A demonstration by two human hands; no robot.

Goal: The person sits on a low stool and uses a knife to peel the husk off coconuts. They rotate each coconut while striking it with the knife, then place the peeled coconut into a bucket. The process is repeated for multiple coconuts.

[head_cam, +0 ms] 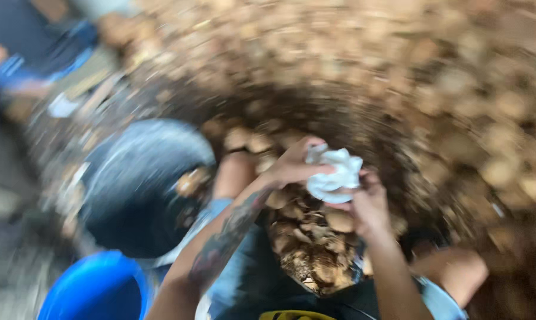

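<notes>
The risk, to my eye, sat right under the hands: the white crumpled wad, cloth or paper, I could not tell which through the blur, was pinched high over a dark bag brimming with brown, nut-like pieces, and a slack grip would have dropped it straight in among them. The bag itself looked full to the lip and rested against the person's lap, so a knock from either forearm might have tipped pieces over the edge onto the heap of the same brown pieces that spread well beyond and to the right of the hands. The whole view was smeared with motion, and that suggested a head swinging fast, which would have made any careful placing harder. Now the hands. The left hand, on a tattooed forearm, was curled nearly closed, fingers wrapped over the top and near side of the wad. The right hand came up from below and was likewise closed down on it, fingertips pressed into its lower edge, so both held the same wad between them, just above the bag's mouth. Left of the left arm lay a large dark round basin, apart from it, with a blue bucket lower down near the elbow. Far off at upper left another person's sleeve showed, well apart.
</notes>
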